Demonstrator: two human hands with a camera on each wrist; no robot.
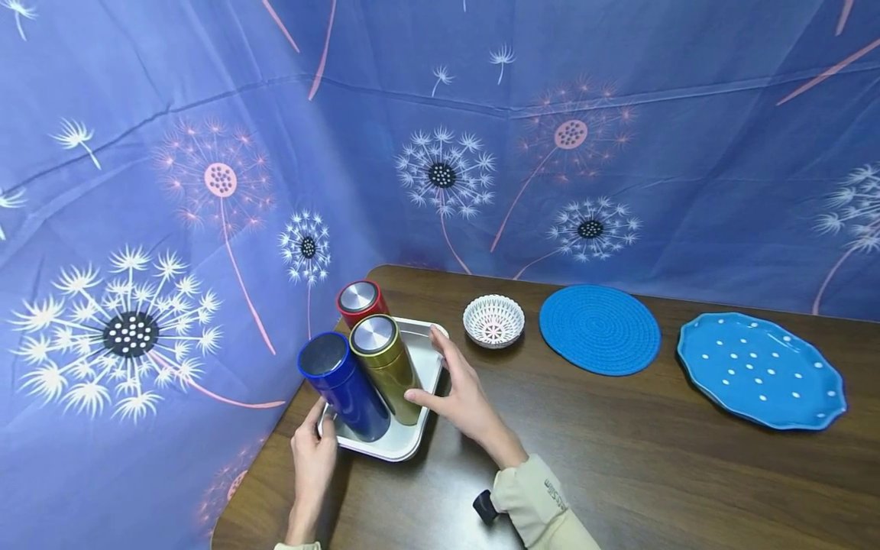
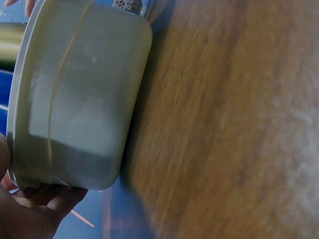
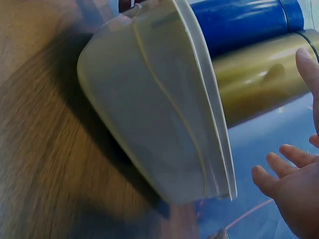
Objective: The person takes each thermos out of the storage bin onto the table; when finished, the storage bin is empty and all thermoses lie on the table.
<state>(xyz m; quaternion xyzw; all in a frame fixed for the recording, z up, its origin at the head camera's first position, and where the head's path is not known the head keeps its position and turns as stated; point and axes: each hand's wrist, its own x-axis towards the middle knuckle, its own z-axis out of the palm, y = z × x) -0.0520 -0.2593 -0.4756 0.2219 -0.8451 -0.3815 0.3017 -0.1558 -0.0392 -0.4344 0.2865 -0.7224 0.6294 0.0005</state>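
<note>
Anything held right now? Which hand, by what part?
The left hand grips the white bin by its rim, at the left side in the head view. The right hand, fingers spread, holds nothing.

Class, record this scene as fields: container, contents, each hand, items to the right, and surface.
Container: pale rectangular plastic tub with rounded corners
Contents: shiny blue cylindrical flask; shiny gold cylindrical flask
Behind these: red cylindrical flask, base hidden
Left hand: grips the tub's side
Right hand: fingers apart, near the gold flask; contact unclear
Items to the right, in order: white patterned round bowl; blue round woven mat; blue white-dotted oval plate
Surface: brown wood-grain table
</note>
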